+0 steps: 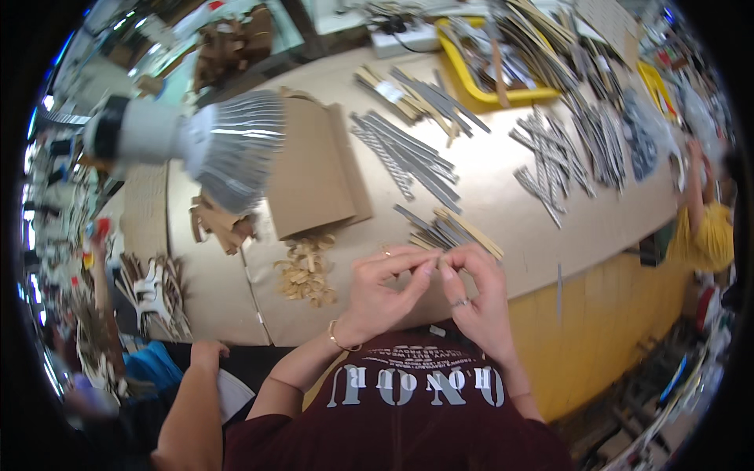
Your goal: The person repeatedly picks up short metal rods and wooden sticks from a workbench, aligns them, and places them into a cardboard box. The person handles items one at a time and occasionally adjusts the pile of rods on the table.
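My left hand [381, 290] and my right hand [483, 302] meet over the near edge of the table. Both pinch thumb against fingers around something small between the fingertips. It is too small and too covered for me to tell its kind. Just beyond my fingers lies a small pile of grey and tan flat strips [452, 228]. Farther back is a larger spread of grey strips [412, 157], some patterned. Left of my hands sits a heap of small curled tan pieces [306, 271].
A lamp bulb [236, 145] hangs at upper left, over brown cardboard [310, 173]. Patterned strips [550, 157] cover the right side. A yellow tray [463, 74] holds more strips at the back. Another person's arm [192, 408] is at lower left; a yellow-sleeved person [703, 235] stands at right.
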Demonstrator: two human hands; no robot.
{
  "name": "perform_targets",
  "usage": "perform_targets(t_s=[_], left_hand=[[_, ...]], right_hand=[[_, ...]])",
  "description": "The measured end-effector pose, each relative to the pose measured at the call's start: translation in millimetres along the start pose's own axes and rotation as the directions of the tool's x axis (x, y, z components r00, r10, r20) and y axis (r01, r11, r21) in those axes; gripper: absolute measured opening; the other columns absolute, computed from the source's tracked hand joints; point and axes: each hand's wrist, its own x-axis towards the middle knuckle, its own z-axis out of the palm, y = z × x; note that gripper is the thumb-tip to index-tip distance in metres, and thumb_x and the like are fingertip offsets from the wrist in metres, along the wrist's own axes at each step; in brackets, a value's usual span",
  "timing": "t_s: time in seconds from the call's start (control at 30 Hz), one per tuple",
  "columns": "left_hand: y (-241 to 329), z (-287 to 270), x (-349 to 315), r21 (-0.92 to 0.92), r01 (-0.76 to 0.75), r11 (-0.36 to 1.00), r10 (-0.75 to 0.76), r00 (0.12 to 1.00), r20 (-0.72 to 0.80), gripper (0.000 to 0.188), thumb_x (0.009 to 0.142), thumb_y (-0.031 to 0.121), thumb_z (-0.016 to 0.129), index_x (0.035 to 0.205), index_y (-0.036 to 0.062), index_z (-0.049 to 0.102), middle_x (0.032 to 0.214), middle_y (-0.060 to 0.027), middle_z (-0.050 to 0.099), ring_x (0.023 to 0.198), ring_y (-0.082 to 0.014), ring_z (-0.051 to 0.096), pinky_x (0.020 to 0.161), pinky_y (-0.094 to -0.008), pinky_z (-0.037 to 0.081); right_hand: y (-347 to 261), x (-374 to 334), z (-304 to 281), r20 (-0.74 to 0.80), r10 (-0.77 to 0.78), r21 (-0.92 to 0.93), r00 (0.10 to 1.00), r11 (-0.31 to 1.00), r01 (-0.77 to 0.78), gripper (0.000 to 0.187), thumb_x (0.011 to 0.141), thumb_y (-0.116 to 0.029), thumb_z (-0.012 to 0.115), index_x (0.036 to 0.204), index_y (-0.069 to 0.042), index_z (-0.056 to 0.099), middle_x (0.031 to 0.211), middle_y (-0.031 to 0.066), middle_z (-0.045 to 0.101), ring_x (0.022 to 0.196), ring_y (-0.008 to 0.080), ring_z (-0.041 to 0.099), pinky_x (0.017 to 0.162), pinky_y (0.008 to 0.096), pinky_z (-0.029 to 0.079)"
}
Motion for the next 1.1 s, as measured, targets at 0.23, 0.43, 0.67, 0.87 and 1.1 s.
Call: perform_targets(t_s=[0.23,0.43,0.67,0.87,1.1], left_hand=[[6.0,-61.3,-1.6,-0.258,0.233,0.938,-0.318,0.876,-0.362,0.018,0.097,0.008,0.06,0.107,-0.0013,0.071,0.1,-0.0089,0.073,0.072,-0.0094,0.062,0.061,-0.0205,0.048],[19.5,-121.5,-32.0,-0.422,-0.174,0.89,-0.233,0.623,-0.747,0.023,0.107,0.018,0.045,0.11,-0.0003,0.057,0.104,-0.0106,0.069,0.069,-0.0116,0.067,0.06,-0.0223,0.051],[23.9,-100.8,-48.3,-0.116,-0.215,0.97,0.015,0.526,-0.85,0.024,0.108,0.019,0.041,0.108,-0.0007,0.055,0.102,-0.0115,0.067,0.079,-0.0162,0.071,0.068,-0.0258,0.056],[20.3,-89.4,-52.1,-0.441,-0.224,0.869,-0.197,0.66,-0.725,0.025,0.108,0.021,0.042,0.111,0.0,0.055,0.098,-0.0128,0.067,0.078,-0.0175,0.071,0.07,-0.0275,0.057],[29.0,-66.9,-47.5,-0.617,-0.182,0.766,-0.207,0.839,-0.503,0.023,0.106,0.018,0.041,0.106,-0.0003,0.055,0.089,-0.0151,0.067,0.069,-0.0188,0.067,0.065,-0.0292,0.057]], right_hand=[[15.6,-2.1,22.6,0.151,0.014,0.065,0.988,0.998,-0.024,0.005,0.091,-0.003,0.056,0.093,0.002,0.058,0.086,0.0125,0.057,0.081,0.0258,0.057,0.078,0.0357,0.046],[48.6,8.4,80.1,0.313,-0.056,-0.011,0.948,0.998,0.062,0.007,0.093,-0.004,0.056,0.094,0.003,0.058,0.086,0.0139,0.056,0.075,0.0252,0.055,0.074,0.0363,0.047],[39.3,18.6,94.4,0.414,-0.059,0.015,0.908,0.998,0.058,0.008,0.092,-0.005,0.06,0.094,0.003,0.059,0.088,0.0151,0.058,0.076,0.0273,0.057,0.072,0.0371,0.048],[23.5,21.1,73.8,0.365,-0.09,-0.005,0.927,0.995,0.099,0.021,0.087,-0.012,0.073,0.099,0.001,0.062,0.093,0.0106,0.062,0.079,0.022,0.058,0.074,0.0327,0.047],[-2.0,32.2,80.4,0.576,-0.182,0.555,0.797,0.802,-0.218,0.044,0.097,-0.029,0.065,0.13,-0.001,0.058,0.111,0.0064,0.064,0.095,0.0161,0.058,0.084,0.0295,0.046]])
